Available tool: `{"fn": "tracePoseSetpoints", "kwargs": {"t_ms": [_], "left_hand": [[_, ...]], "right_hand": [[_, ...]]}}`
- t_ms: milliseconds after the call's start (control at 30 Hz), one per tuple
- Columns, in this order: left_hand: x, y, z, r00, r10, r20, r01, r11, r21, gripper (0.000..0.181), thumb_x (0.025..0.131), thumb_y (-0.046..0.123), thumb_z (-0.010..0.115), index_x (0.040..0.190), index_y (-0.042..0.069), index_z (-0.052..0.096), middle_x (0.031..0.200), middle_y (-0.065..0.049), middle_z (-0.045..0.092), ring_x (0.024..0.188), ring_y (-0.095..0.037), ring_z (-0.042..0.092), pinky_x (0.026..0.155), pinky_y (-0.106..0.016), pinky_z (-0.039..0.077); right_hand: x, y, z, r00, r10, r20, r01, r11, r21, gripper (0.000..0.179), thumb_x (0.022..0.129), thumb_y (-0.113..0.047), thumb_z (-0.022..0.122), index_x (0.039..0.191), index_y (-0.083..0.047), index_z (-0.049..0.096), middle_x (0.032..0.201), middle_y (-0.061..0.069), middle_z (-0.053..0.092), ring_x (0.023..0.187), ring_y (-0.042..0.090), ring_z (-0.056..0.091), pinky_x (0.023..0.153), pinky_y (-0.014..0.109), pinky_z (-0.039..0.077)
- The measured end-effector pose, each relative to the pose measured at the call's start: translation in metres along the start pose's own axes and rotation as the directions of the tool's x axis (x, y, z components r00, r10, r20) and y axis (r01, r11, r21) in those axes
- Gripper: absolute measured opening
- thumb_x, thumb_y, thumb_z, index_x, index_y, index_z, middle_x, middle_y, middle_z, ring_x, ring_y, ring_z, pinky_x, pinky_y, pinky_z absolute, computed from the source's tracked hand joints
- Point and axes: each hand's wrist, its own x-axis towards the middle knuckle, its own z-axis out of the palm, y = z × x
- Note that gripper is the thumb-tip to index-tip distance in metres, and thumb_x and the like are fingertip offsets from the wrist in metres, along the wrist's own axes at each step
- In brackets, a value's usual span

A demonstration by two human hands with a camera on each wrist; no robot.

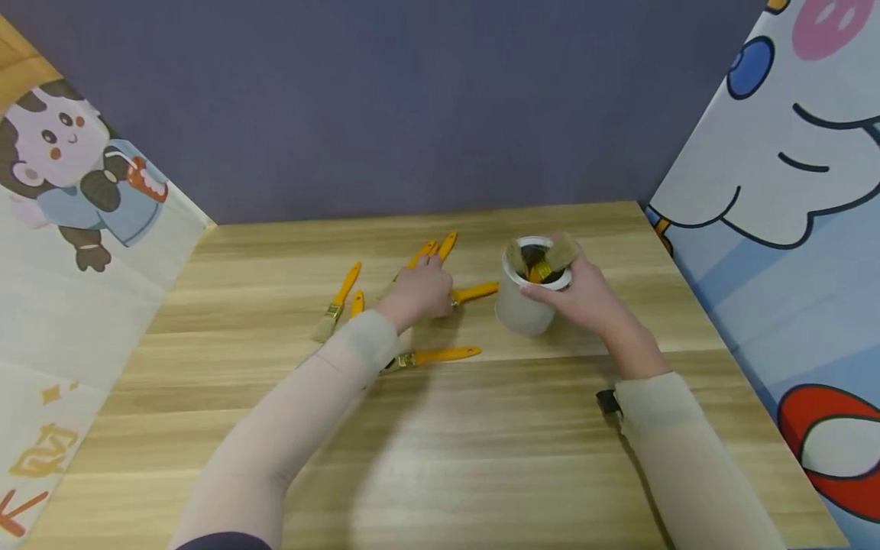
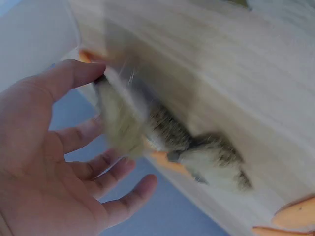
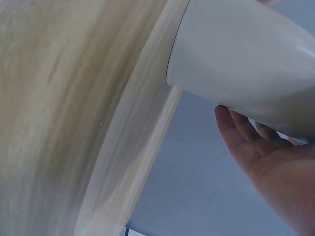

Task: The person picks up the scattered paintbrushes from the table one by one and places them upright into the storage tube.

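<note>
Head view: the right hand (image 1: pixel 586 296) grips the tub (image 1: pixel 525 312), brushes (image 1: pixel 541 272) inside; at its nine o'clock, the left hand (image 1: pixel 422 290) is among loose brushes (image 1: pixel 440 355), whether pinching one I cannot tell.

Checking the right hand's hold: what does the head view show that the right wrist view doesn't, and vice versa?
Only the head view shows the brushes in the cup and the loose brushes beside it. Only the right wrist view shows the fingertips of the right hand against its outer wall. Both share that hand, the cup and the table.
</note>
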Motion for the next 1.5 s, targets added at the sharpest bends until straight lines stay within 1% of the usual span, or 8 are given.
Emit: {"fn": "tracePoseSetpoints", "kwargs": {"t_ms": [133, 233, 400, 467, 700, 967, 1200, 1500], "left_hand": [[-0.006, -0.006, -0.019, 0.998, 0.034, -0.045, -0.038, 0.995, -0.087, 0.027, 0.094, 0.036, 0.077, 0.087, 0.013, 0.063, 0.128, -0.019, 0.067, 0.109, -0.032, 0.064, 0.088, -0.047, 0.059], [-0.014, -0.011, -0.035, 0.996, 0.039, -0.080, -0.048, 0.991, -0.124, 0.028, 0.094, 0.036, 0.077, 0.097, 0.009, 0.068, 0.101, -0.008, 0.069, 0.082, -0.021, 0.057, 0.071, -0.039, 0.053], [-0.029, -0.019, -0.066, 0.992, -0.015, -0.129, -0.004, 0.990, -0.141, 0.049, 0.092, 0.034, 0.079, 0.134, 0.011, 0.069, 0.133, -0.008, 0.072, 0.109, -0.025, 0.068, 0.093, -0.046, 0.059], [-0.035, -0.021, -0.085, 0.989, -0.021, -0.144, -0.002, 0.988, -0.152, 0.053, 0.092, 0.032, 0.078, 0.140, 0.011, 0.067, 0.139, -0.009, 0.070, 0.109, -0.027, 0.069, 0.094, -0.048, 0.059], [-0.059, -0.010, -0.150, 0.988, 0.017, -0.150, -0.035, 0.992, -0.118, 0.052, 0.097, 0.034, 0.073, 0.143, 0.011, 0.064, 0.140, -0.008, 0.068, 0.096, -0.022, 0.066, 0.088, -0.046, 0.058], [-0.080, 0.031, -0.211, 0.970, 0.078, -0.228, -0.081, 0.997, -0.004, 0.039, 0.099, 0.029, 0.068, 0.134, 0.013, 0.070, 0.125, -0.004, 0.071, 0.093, -0.020, 0.063, 0.082, -0.038, 0.055], [-0.064, 0.076, -0.228, 0.979, 0.168, -0.113, -0.150, 0.978, 0.148, 0.027, 0.098, 0.033, 0.068, 0.120, 0.017, 0.068, 0.113, 0.002, 0.063, 0.092, -0.016, 0.056, 0.079, -0.034, 0.051], [-0.036, 0.107, -0.215, 0.990, 0.129, 0.057, -0.139, 0.960, 0.243, 0.045, 0.101, 0.038, 0.066, 0.142, 0.022, 0.058, 0.139, 0.003, 0.061, 0.113, -0.014, 0.060, 0.093, -0.036, 0.057]], "right_hand": [[0.002, -0.002, -0.001, 0.999, -0.026, -0.018, 0.026, 1.000, 0.005, 0.106, 0.093, -0.050, 0.080, 0.171, -0.022, 0.014, 0.165, 0.022, 0.040, 0.153, 0.045, 0.041, 0.120, 0.070, 0.037], [0.003, -0.002, -0.001, 1.000, -0.022, -0.018, 0.022, 1.000, 0.001, 0.103, 0.093, -0.051, 0.080, 0.170, -0.025, 0.017, 0.165, 0.021, 0.042, 0.153, 0.045, 0.041, 0.120, 0.070, 0.036], [0.003, -0.002, 0.001, 1.000, 0.005, 0.005, -0.005, 1.000, -0.003, 0.105, 0.092, -0.055, 0.079, 0.171, -0.026, 0.015, 0.166, 0.020, 0.039, 0.155, 0.044, 0.039, 0.122, 0.070, 0.034], [0.004, -0.002, 0.001, 1.000, -0.007, -0.002, 0.007, 1.000, -0.003, 0.107, 0.093, -0.054, 0.079, 0.171, -0.024, 0.013, 0.167, 0.022, 0.038, 0.155, 0.045, 0.038, 0.122, 0.070, 0.034], [0.004, -0.002, 0.002, 1.000, -0.016, -0.006, 0.016, 1.000, -0.005, 0.103, 0.093, -0.049, 0.081, 0.170, -0.024, 0.017, 0.164, 0.023, 0.042, 0.153, 0.046, 0.041, 0.120, 0.071, 0.035], [0.003, 0.001, 0.001, 0.999, -0.043, -0.020, 0.043, 0.999, 0.011, 0.105, 0.093, -0.048, 0.080, 0.170, -0.018, 0.015, 0.164, 0.024, 0.042, 0.151, 0.045, 0.042, 0.120, 0.069, 0.036], [0.000, 0.005, -0.002, 1.000, -0.024, -0.008, 0.025, 0.999, 0.028, 0.098, 0.093, -0.049, 0.080, 0.168, -0.023, 0.021, 0.160, 0.018, 0.046, 0.147, 0.041, 0.046, 0.117, 0.068, 0.040], [0.001, 0.006, 0.001, 1.000, -0.006, 0.018, 0.005, 0.999, 0.044, 0.099, 0.092, -0.056, 0.079, 0.167, -0.029, 0.021, 0.163, 0.014, 0.045, 0.151, 0.040, 0.043, 0.119, 0.070, 0.037]]}}
